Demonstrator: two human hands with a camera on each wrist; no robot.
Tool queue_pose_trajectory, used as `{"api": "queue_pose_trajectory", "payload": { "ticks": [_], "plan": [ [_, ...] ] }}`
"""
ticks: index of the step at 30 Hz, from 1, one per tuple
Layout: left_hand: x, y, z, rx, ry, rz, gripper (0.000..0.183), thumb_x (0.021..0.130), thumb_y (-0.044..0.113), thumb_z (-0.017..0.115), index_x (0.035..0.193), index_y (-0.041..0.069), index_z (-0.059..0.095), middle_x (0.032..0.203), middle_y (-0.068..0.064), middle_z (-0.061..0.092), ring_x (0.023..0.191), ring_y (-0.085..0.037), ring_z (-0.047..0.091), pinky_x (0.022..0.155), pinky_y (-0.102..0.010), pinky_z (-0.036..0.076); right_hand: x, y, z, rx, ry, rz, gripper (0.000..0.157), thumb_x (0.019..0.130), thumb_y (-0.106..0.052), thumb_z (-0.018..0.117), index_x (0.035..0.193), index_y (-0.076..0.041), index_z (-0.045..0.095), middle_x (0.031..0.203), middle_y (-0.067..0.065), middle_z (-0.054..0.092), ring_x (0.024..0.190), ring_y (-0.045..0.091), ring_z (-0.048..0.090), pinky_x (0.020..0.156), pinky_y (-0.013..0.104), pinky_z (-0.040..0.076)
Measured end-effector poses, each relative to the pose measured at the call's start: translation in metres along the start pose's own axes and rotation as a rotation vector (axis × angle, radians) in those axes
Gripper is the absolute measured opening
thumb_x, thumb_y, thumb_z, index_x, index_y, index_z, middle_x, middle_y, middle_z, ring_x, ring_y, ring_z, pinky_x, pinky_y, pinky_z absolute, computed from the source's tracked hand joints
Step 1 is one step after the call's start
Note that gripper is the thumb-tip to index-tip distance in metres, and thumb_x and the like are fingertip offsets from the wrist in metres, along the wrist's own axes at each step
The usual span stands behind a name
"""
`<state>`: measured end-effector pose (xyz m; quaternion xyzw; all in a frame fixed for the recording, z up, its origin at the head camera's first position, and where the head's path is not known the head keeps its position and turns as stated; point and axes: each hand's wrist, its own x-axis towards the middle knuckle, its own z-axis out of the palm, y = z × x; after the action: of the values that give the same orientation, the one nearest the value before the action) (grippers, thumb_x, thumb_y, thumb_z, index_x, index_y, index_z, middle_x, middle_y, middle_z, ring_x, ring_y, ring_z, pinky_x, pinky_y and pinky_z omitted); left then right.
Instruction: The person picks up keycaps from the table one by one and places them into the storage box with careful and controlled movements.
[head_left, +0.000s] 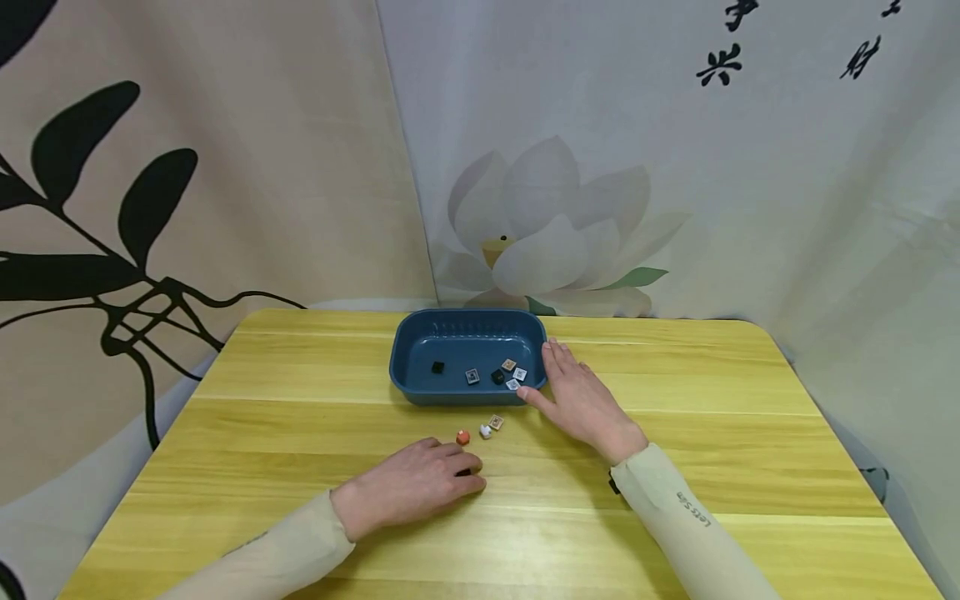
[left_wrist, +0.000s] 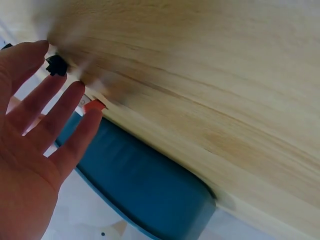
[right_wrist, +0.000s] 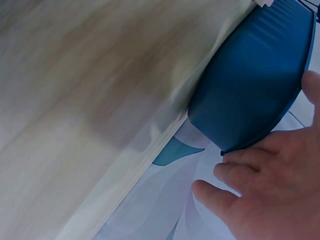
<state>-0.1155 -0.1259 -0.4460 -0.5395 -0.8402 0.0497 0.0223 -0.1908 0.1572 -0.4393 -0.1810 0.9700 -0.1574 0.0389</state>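
While my left hand point(head_left: 418, 482) pinches a black piece point(left_wrist: 57, 65) | right hand point(head_left: 587, 406), fingers apart, touches tray point(head_left: 457, 399) beyond that grip | probably steadying it

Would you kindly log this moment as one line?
left hand: pinches black piece; right hand: touches blue tray; table: orange piece, white piece, tan piece

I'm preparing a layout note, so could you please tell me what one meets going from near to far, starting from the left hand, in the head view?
Left hand → orange piece → beige tile outside the tray → blue tray → printed lotus on the backdrop.
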Motion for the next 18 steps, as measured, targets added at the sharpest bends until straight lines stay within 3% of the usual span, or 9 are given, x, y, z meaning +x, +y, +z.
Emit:
{"api": "queue_pose_trajectory", "payload": {
  "ticks": [9,18],
  "plan": [
    [-0.0011,-0.0011,-0.001,0.025,0.0,-0.002,0.016,0.099,0.014,0.069,0.111,0.022,0.075,0.106,0.007,0.067,0.091,-0.007,0.061,0.079,-0.026,0.054,0.0003,-0.0003,-0.0002,-0.014,-0.01,0.002,0.094,0.104,-0.067,0.042,0.163,0.002,0.017,0.17,0.02,0.016,0.157,0.035,0.018,0.121,0.057,0.027],
    [-0.0073,-0.0045,-0.0038,0.061,0.062,-0.005,0.02,0.096,0.004,0.072,0.112,0.015,0.072,0.115,-0.001,0.068,0.101,-0.011,0.065,0.091,-0.024,0.055,0.0005,-0.0003,0.0,-0.022,-0.008,0.007,0.094,0.104,-0.067,0.042,0.163,0.002,0.017,0.17,0.019,0.016,0.157,0.035,0.018,0.121,0.059,0.027]
  ]
}}
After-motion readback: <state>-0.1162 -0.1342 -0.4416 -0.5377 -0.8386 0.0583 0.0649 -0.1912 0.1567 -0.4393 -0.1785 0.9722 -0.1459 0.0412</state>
